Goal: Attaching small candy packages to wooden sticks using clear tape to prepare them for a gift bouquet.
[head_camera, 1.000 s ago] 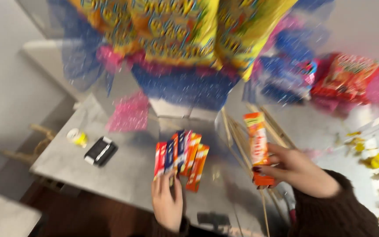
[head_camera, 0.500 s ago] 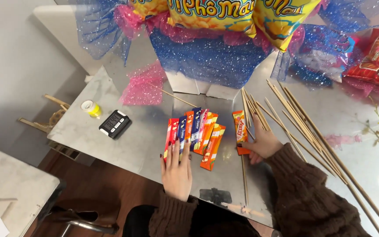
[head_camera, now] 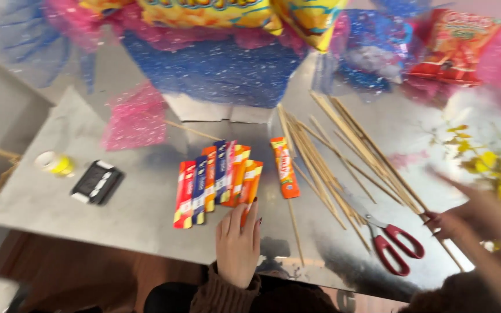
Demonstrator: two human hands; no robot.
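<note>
My left hand (head_camera: 238, 244) lies flat on the grey table (head_camera: 134, 220), its fingertips touching the near end of a row of several slim snack packets (head_camera: 215, 179) in red, blue and orange. One orange packet (head_camera: 284, 167) lies apart to their right, beside a bundle of thin wooden skewers (head_camera: 343, 162). Blurred and empty, my right hand (head_camera: 482, 223) hovers at the right with fingers spread, just beyond the red-handled scissors (head_camera: 389, 240).
A big bouquet of snack bags in blue and pink mesh (head_camera: 215, 64) fills the back. A pink mesh piece (head_camera: 137, 122), a yellow tape roll (head_camera: 56, 164) and a black device (head_camera: 97, 182) lie at left. Yellow flowers (head_camera: 494, 165) sit at right.
My right hand has laid the orange packet down beside the skewers, let go of it and swung out to the right. The left hand stays on the packet row.
</note>
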